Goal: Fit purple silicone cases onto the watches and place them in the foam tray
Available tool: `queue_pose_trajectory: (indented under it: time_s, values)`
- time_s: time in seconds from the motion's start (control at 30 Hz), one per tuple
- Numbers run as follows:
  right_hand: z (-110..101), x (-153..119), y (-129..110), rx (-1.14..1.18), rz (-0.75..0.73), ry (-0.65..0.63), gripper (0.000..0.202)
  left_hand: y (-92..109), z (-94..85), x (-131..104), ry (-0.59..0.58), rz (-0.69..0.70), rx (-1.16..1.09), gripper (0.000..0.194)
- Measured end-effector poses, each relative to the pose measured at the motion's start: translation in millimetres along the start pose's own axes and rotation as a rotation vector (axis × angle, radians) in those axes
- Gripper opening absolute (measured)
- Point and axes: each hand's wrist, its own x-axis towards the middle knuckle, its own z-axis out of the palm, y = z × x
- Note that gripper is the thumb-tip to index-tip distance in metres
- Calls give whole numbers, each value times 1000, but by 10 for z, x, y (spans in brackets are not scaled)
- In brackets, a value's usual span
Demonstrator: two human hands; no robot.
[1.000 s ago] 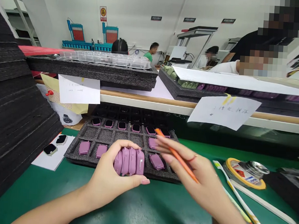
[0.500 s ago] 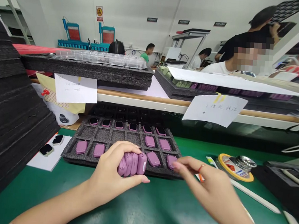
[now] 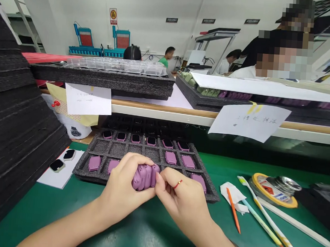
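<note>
Several purple watch cases (image 3: pixel 145 178) stand side by side in a row, gripped between the thumb and fingers of my left hand (image 3: pixel 121 182). At the row's right end, my right hand (image 3: pixel 184 192) touches the last case. Its thumb and fingertips are pinched together there, and whatever may be between them is hidden. Both hands are over the front edge of a black foam tray (image 3: pixel 148 152). More purple cases, such as one watch case (image 3: pixel 94 163) at the front left, lie in its compartments. The back row holds watches with dark screens (image 3: pixel 135 138).
On the right lie an orange stick (image 3: pixel 233 211), brush-like sticks (image 3: pixel 271 217), white tissue (image 3: pixel 233 192) and a yellow-rimmed round container (image 3: pixel 275 189). Two pale watches (image 3: pixel 63 159) rest on white paper at left, beside stacked black foam (image 3: pixel 12 128). A shelf (image 3: pixel 160 111) crosses above the tray. Co-workers sit beyond.
My right hand has moved left from the tray's front-right compartment to the right end of the held row, its fingers curling into a pinch. My left hand keeps its grip. The view has shifted slightly.
</note>
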Motion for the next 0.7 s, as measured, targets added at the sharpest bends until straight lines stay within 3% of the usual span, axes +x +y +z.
queue_pose_trajectory:
  time_s: [0.1,0.2,0.27,0.7]
  values:
    - [-106,27,52,63,-33,10,32,16,-17,35,-55,-149,-79,42]
    - [-234,46,106,157,-41,33,4,40,-38,61,-101,-336,-196,53]
    - [-280,47,131,187,-43,23,22,49,-45,60,-110,-391,-256,55]
    - [-286,20,172,180,-108,-75,23,11,-35,48,-99,-216,-146,51]
